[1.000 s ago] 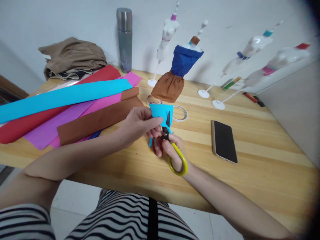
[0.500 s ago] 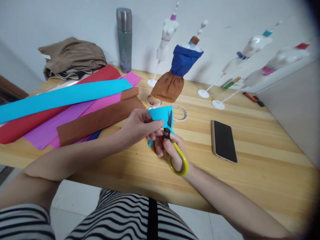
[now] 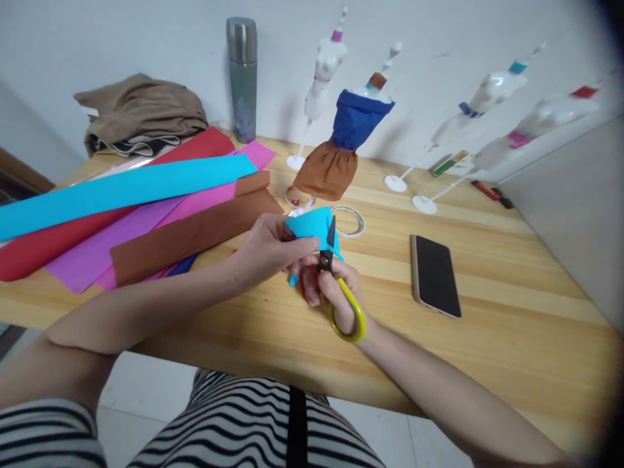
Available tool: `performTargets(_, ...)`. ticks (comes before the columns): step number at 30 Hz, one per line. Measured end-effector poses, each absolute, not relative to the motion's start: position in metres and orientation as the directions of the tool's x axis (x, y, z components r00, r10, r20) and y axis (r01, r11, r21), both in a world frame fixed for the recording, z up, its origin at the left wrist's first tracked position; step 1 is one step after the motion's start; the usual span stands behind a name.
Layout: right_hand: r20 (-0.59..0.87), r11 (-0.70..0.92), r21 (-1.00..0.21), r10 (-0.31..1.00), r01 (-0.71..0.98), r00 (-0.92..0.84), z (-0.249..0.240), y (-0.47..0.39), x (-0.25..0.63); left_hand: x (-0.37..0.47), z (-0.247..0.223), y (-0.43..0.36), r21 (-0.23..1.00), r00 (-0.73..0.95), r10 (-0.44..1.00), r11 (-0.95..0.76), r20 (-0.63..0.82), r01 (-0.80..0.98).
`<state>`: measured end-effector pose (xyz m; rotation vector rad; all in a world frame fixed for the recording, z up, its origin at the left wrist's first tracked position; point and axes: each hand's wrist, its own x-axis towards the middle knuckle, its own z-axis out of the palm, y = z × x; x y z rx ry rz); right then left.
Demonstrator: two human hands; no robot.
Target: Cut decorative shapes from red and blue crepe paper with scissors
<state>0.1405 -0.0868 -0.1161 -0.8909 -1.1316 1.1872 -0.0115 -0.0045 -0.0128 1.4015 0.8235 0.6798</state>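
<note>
A small piece of light blue paper (image 3: 311, 227) is pinched between the thumb and fingers of my left hand (image 3: 275, 246). My right hand (image 3: 336, 296) is closed round the handles of a pair of scissors (image 3: 358, 318), one yellow and one red. The dark blades are at the right edge of the blue paper, with one blade showing in front of it. A narrow strip of the paper hangs off to the right of the blades. Just behind the hands stands a doll form in a blue top (image 3: 359, 120) and a brown skirt (image 3: 327, 170).
Long coloured paper sheets (image 3: 127, 188) lie at the left, below a folded brown cloth (image 3: 141, 107) and a flask (image 3: 242, 84). More doll forms (image 3: 497, 91) stand along the wall. A tape ring (image 3: 361, 224) lies behind the scissors, a phone (image 3: 436, 276) to the right.
The blue paper has tilted and shifted slightly left in my left hand, and its cut strip stands further from the rest. My right hand has hardly moved.
</note>
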Motion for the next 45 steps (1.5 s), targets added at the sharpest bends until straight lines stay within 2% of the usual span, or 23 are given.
performTargets(26, 0.186, 0.183, -0.955, 0.983, -0.235, 0.011, -0.1079, -0.0858, 0.1363, -0.0134, -0.0133, -0.0031, 0.987, 0.532, 0.832, 0.150, -0.153, 0.051)
performTargets(45, 0.241, 0.232, -0.930, 0.971, -0.285, 0.003, -0.1095, -0.0845, 0.1355, -0.0113, -0.0163, -0.0011, 0.997, 0.516, 0.853, 0.074, -0.071, 0.015)
